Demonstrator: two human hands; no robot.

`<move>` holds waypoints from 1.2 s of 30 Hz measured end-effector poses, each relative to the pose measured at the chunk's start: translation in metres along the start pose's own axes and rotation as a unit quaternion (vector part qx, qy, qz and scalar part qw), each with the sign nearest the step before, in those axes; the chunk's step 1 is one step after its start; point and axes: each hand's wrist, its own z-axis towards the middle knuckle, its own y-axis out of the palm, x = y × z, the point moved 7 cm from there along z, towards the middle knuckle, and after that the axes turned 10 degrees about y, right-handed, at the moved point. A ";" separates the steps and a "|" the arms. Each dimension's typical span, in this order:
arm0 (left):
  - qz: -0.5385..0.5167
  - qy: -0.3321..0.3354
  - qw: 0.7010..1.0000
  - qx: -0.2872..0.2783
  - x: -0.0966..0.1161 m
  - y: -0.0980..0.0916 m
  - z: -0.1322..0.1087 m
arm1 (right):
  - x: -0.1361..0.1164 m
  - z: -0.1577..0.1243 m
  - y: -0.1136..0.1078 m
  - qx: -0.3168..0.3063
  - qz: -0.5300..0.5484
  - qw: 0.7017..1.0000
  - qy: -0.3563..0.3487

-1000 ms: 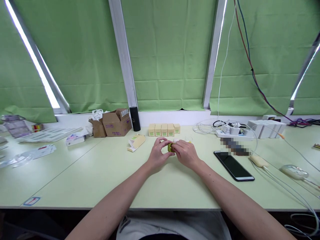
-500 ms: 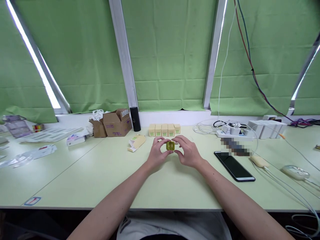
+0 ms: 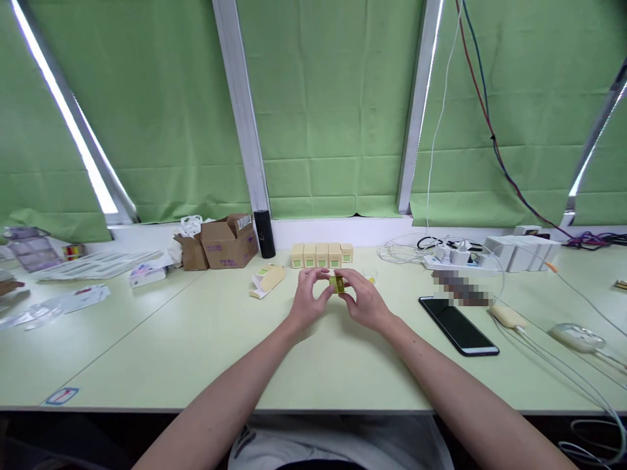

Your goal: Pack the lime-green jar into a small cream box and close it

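My left hand [image 3: 309, 301] and my right hand [image 3: 366, 301] are in front of me above the table, fingers curled around a small, hollow, yellow-green square piece [image 3: 337, 284]. Each hand grips it from its own side with thumb and fingertips. The piece is turned so that a side wall shows; its exact kind is unclear. Just behind the hands stands a row of several small cream boxes [image 3: 322, 254]. An opened, flattened cream carton [image 3: 268, 279] lies to the left. Past my right hand is a small clear item with a yellow spot [image 3: 371, 279], partly hidden.
A black phone [image 3: 459, 326], a beige device with a cable [image 3: 508, 317] and a power strip [image 3: 458, 262] are on the right. Cardboard boxes [image 3: 229, 245] and a black cylinder [image 3: 265, 234] stand back left. Another person's hand [image 3: 8, 286] shows at the left edge.
The yellow-green piece has been turned between my fingers, from its open face towards me to its side. Another person's hand has come into view at the far left.
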 end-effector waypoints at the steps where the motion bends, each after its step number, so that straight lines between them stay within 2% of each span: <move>1: 0.007 -0.002 1.000 -0.001 -0.002 0.000 0.000 | 0.001 0.000 -0.001 0.008 0.010 1.000 0.005; 8: -0.003 -0.052 0.999 -0.005 -0.016 0.003 -0.002 | 0.005 0.001 -0.004 0.040 0.064 0.997 0.022; 16: -0.030 -0.071 0.997 0.007 -0.018 0.006 -0.002 | 0.000 0.001 -0.002 0.028 0.066 0.997 0.016; 28: -0.117 -0.126 0.985 -0.019 -0.030 0.014 -0.002 | -0.002 0.000 0.002 0.012 0.036 0.999 0.002; 36: -0.076 -0.137 0.988 0.001 -0.031 0.010 0.000 | 0.001 0.000 0.004 0.012 0.044 0.999 0.007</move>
